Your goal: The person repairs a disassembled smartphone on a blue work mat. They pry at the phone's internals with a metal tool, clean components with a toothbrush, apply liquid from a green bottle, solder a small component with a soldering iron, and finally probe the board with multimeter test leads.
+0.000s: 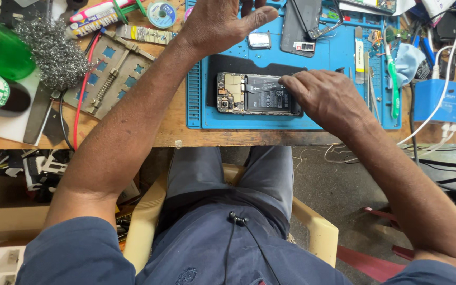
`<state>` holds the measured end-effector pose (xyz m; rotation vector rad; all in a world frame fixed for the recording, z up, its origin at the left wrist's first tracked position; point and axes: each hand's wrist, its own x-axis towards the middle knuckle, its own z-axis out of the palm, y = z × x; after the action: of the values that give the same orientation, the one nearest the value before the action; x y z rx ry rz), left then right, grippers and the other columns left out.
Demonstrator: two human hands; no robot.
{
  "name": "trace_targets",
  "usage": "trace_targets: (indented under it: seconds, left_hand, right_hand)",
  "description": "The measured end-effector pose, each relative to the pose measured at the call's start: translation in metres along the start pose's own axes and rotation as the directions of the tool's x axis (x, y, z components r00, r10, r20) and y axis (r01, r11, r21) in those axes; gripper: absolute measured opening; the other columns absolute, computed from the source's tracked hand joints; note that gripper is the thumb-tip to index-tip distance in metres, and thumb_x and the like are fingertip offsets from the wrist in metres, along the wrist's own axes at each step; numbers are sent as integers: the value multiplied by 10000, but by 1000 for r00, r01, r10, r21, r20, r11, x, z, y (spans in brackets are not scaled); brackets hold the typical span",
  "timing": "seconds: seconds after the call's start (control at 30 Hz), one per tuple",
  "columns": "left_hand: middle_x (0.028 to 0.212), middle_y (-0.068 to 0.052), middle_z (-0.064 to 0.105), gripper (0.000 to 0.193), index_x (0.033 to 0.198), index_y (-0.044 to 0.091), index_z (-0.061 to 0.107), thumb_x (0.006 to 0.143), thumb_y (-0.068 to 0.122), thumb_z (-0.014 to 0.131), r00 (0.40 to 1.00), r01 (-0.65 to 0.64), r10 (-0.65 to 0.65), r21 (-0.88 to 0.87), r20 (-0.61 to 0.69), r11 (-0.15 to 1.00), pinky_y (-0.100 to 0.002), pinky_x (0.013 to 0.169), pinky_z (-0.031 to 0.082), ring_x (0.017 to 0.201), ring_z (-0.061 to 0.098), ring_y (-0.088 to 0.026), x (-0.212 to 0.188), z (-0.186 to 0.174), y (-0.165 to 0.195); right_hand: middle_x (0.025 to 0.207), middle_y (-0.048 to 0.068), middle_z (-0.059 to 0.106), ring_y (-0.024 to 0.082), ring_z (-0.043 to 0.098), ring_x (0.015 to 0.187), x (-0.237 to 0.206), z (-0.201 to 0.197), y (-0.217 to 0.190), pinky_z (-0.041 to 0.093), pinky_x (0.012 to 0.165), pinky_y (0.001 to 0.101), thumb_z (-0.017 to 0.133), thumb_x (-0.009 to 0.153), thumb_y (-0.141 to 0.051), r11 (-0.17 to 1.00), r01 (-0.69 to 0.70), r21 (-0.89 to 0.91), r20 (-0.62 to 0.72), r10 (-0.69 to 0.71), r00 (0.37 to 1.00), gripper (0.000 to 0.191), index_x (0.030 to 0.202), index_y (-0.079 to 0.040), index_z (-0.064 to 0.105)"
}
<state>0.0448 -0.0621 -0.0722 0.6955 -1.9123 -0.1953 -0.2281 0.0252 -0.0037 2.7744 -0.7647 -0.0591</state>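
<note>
Right hand [325, 97] pinches a thin tool at the opened phone's [257, 94] battery; left hand [220, 24] hovers spread at twelve o'clock. Best pry shallowly.

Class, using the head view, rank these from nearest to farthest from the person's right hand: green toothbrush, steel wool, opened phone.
1. Opened phone, under the right hand, touching.
2. Green toothbrush, just right, on the blue mat.
3. Steel wool, far left.

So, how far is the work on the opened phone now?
Done: the phone lies open, its back cover set aside. In hand: the right hand works at the battery; the left hand hovers above. Left: the battery remains inside and the cover off.
</note>
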Motion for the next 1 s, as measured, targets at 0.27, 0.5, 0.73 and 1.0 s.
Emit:
trace_targets:
  seconds: [0.27,0.5,0.73,1.0]
  left_hand:
    - [898,1,701,213,1035,100,669,1082,271,789,998,51,-48,-62,49,997,-275,636,563,758,689,-99,-2,-2,1]
    - [929,-5,704,213,1073,108,670,1083,281,794,1000,6,-6,-43,9,999,-293,652,562,774,680,-111,0,-3,0]
    - [905,-16,710,204,1160,96,709,1073,254,805,988,90,-78,-86,136,992,-286,598,539,728,660,-108,-1,-5,1]
    - [945,-23,741,112,1093,92,741,1019,160,790,965,85,-60,-89,254,992,-307,642,564,786,702,-123,0,-6,-2]
  right_hand:
    - [1142,116,732,263,727,1031,-11,18,6,598,869,368,668,930,-29,998,63,29,-113,-60,992,354,1281,-26,620]
    - [1106,116,765,263,753,1010,-13,16,16,603,894,362,766,1010,-25,921,-143,363,-245,242,939,312,1278,-125,643]
    - [997,116,767,195,749,909,-14,15,60,590,827,300,730,922,-12,514,-505,693,226,510,830,419,1323,-65,620]
    - [1102,111,755,199,749,840,-4,-2,19,601,777,323,733,1054,-110,757,-434,489,-43,518,855,164,1212,-95,776]
